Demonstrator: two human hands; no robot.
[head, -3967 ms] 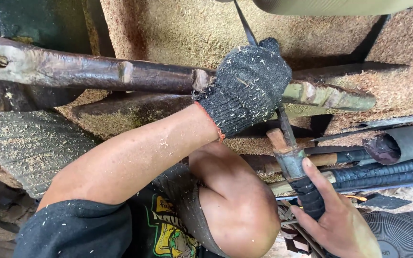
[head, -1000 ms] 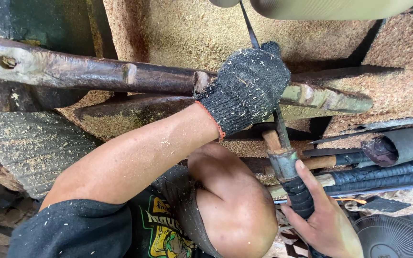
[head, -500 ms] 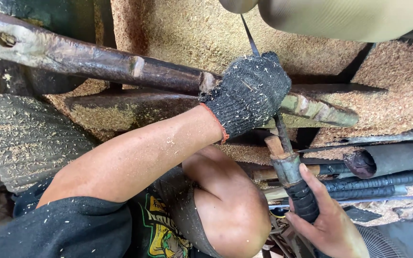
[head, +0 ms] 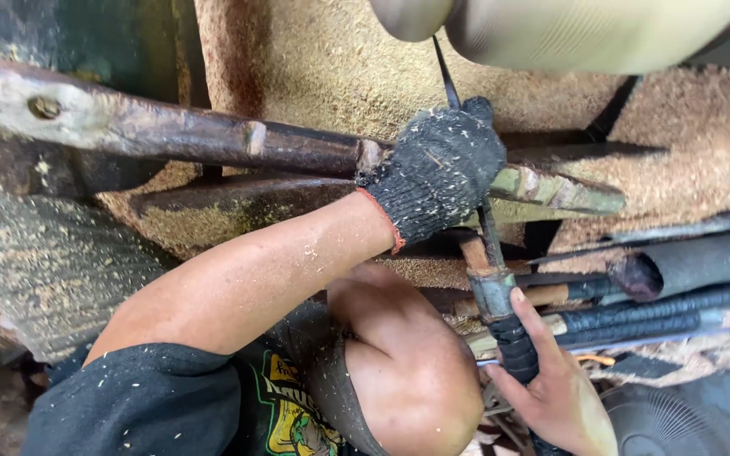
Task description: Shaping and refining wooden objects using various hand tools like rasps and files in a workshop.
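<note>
- Head view looks down on the left hand (head: 437,173), in a dark knitted glove flecked with sawdust, closed around a length of bamboo pole (head: 213,139).
- That bamboo pole runs sideways under the palm, brown and worn on the wrist side, green and split into a tapered end (head: 568,192) past the fingers.
- Just below that hand, a thin dark blade (head: 487,232) passes down behind the glove into a wrapped handle (head: 513,346).
- Right hand (head: 563,397), bare, is closed around the lower part of that handle, thumb laid along it.
- Beyond the right hand lie dark ribbed rods (head: 669,308) and a grey tube (head: 690,262), side by side.
- Sawdust (head: 323,76) covers the ground above and around both hands.
- A bent knee (head: 416,371) sits between the forearms.
</note>
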